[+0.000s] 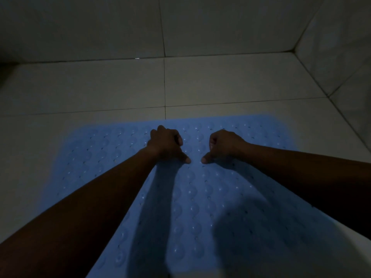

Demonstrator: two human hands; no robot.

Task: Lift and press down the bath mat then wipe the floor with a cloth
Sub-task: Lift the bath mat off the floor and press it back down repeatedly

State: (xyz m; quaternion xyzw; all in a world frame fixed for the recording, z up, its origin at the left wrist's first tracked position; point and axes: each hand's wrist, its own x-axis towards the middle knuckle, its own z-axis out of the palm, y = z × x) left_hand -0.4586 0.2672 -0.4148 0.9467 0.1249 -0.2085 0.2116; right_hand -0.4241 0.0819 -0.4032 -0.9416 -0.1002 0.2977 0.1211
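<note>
A light blue bath mat (196, 199) with rows of round bumps and small holes lies flat on the pale tiled floor (84, 91). My left hand (167, 144) and my right hand (223, 146) rest side by side on the mat's far half. Both are curled into fists, knuckles down on the mat, with the thumbs pointing toward each other and a small gap between them. Neither hand holds anything. No cloth is in view. The light is dim, and my forearms cast dark shadows across the mat.
A tiled wall (120, 27) stands behind the floor, and a second wall (341, 57) meets it at the right corner. Grout lines cross the floor beyond the mat. The far left corner is dark.
</note>
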